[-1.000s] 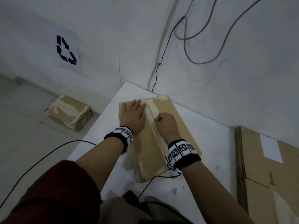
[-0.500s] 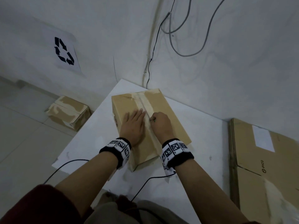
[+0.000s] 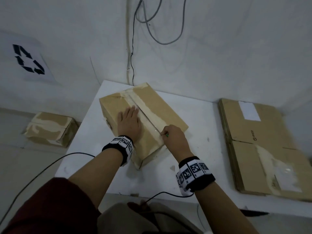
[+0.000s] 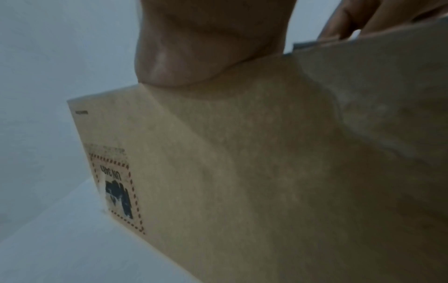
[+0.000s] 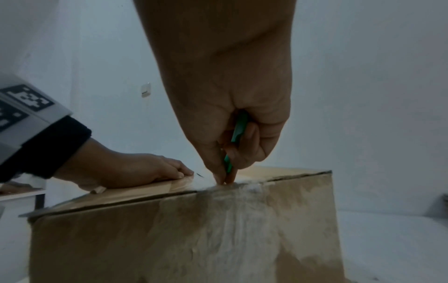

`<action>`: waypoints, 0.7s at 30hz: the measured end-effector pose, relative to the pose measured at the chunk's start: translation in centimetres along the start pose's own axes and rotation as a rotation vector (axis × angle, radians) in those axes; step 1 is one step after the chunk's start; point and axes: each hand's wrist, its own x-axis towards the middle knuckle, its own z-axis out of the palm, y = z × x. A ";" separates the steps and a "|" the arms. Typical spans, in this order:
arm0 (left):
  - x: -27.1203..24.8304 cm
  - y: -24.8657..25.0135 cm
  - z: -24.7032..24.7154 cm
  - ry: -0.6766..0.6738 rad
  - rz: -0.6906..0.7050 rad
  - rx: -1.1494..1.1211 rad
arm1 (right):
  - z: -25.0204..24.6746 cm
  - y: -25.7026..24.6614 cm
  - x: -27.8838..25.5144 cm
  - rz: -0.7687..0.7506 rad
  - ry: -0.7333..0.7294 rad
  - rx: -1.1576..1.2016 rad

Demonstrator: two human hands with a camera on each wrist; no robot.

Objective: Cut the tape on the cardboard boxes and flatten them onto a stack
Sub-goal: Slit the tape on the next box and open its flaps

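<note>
Right hand slid to box near edge, gripping cutter; left hand flat.

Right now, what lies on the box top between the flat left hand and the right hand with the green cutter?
In the head view, only the tape strip along the box seam lies between the left hand and the right hand gripping the green cutter.
</note>
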 end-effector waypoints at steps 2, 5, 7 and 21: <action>0.0 -0.1 0.0 -0.001 0.007 -0.002 | 0.0 0.4 -0.9 0.035 0.025 0.008; -0.1 0.1 -0.2 -0.009 0.019 -0.010 | 0.1 1.1 -2.2 0.080 0.038 0.002; -0.1 0.2 -0.1 -0.017 0.031 -0.006 | 0.2 1.5 -2.8 0.090 0.068 0.028; 0.3 4.8 -2.2 -0.385 0.768 0.107 | -2.3 3.2 -1.8 0.123 0.120 -0.094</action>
